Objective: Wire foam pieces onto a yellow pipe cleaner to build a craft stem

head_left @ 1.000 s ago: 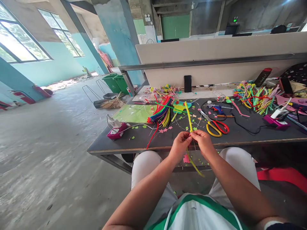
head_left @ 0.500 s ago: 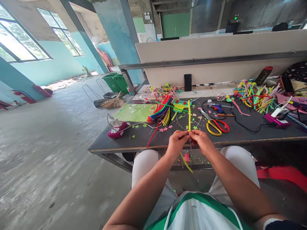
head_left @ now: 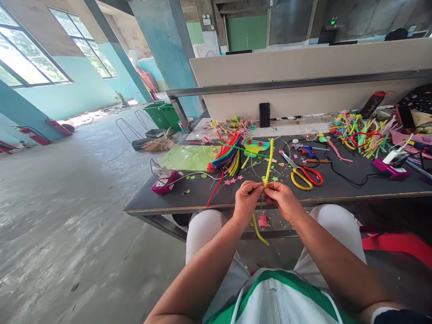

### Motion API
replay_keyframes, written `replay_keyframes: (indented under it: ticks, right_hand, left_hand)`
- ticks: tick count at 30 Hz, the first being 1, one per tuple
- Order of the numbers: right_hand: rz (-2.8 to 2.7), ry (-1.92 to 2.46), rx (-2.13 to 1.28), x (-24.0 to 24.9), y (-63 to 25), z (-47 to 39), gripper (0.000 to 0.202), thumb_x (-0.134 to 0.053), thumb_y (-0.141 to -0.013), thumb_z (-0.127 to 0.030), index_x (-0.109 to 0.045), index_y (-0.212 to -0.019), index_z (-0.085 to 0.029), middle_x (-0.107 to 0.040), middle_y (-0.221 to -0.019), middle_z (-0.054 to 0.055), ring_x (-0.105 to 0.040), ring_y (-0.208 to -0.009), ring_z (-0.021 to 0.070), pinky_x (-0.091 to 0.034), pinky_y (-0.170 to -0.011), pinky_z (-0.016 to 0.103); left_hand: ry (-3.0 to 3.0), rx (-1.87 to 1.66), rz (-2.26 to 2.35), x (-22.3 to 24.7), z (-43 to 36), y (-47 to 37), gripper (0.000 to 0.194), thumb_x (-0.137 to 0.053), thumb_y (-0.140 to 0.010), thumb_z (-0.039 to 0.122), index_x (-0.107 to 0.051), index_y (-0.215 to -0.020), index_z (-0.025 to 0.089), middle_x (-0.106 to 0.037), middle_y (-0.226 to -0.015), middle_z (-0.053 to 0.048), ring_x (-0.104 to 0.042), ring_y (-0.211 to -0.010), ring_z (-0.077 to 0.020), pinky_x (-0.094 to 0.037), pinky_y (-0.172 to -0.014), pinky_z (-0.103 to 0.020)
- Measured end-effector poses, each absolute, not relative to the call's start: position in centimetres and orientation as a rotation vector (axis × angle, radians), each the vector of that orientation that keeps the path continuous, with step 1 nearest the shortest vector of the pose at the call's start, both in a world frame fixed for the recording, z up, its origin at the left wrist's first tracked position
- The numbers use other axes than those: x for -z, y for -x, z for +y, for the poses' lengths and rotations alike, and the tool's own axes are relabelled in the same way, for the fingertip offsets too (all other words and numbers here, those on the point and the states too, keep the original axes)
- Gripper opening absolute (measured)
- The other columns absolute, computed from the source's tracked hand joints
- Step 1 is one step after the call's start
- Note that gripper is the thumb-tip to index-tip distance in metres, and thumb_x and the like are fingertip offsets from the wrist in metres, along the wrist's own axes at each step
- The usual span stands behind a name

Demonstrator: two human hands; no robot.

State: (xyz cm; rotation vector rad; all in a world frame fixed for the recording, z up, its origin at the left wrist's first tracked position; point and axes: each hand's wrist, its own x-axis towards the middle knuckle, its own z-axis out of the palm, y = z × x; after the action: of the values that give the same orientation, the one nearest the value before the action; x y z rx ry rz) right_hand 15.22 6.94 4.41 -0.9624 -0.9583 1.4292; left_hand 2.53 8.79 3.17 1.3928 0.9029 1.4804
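Note:
A yellow pipe cleaner (head_left: 269,161) rises from between my hands, tilted slightly right at its top, and a yellow length hangs below my fingers past the table edge. Both hands pinch it near its lower part: my left hand (head_left: 248,198) from the left, my right hand (head_left: 282,198) from the right, fingertips nearly touching. Thin wire loops show around the upright part. Left of it lies a bundle of coloured pipe cleaners (head_left: 227,155). To the right are scissors (head_left: 306,177) with one yellow and one red handle.
On the dark table (head_left: 344,184) are a blue glue gun (head_left: 308,152), a purple power block (head_left: 165,182), a green sheet (head_left: 189,158) and a pile of pipe cleaners (head_left: 361,132). A phone (head_left: 264,114) leans on the white board behind.
The upright yellow pipe cleaner has tipped a little to the right at its top. My hands have shifted slightly left, and the hanging yellow length has moved slightly with them.

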Motion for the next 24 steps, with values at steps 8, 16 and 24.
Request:
replay_keyframes:
  ticks: [8,16,24]
  right_hand:
    - [-0.987,0.915,-1.486,-4.3,-16.2,7.4,0.025,-0.074,-0.066,-0.041,-0.065,-0.07,-0.018,-0.063,-0.064,-0.001,-0.052,-0.055,0.0111,-0.04,-0.056,0.025]
    - [-0.881,0.9,-1.32,-4.4,-19.4,9.3,0.023,-0.077,-0.064,-0.036,-0.065,-0.067,-0.017,-0.062,-0.059,0.0,-0.048,-0.047,0.008,-0.036,-0.044,0.021]
    - [-0.704,0.796,-1.074,-5.8,-22.3,9.5,0.018,-0.078,-0.063,-0.031,-0.066,-0.067,-0.019,-0.06,-0.062,0.0,-0.049,-0.051,0.0087,-0.038,-0.044,0.021]
  left_hand:
    - [-1.23,-1.279,0.736,-3.8,8.6,-2.5,0.016,-0.069,-0.072,0.03,-0.063,-0.078,0.017,-0.059,-0.064,0.002,-0.051,-0.057,-0.0082,-0.039,-0.053,-0.019]
    - [-1.128,-0.888,0.651,-4.6,9.3,-0.7,0.039,-0.073,-0.064,0.022,-0.06,-0.101,0.018,-0.055,-0.084,0.002,-0.028,-0.04,0.0019,-0.022,-0.037,-0.016]
    - [-2.019,-1.16,1.083,-5.1,10.6,1.1,0.066,-0.069,-0.065,0.019,-0.049,-0.128,0.024,-0.045,-0.13,-0.01,-0.056,-0.1,-0.0206,-0.048,-0.084,-0.036]
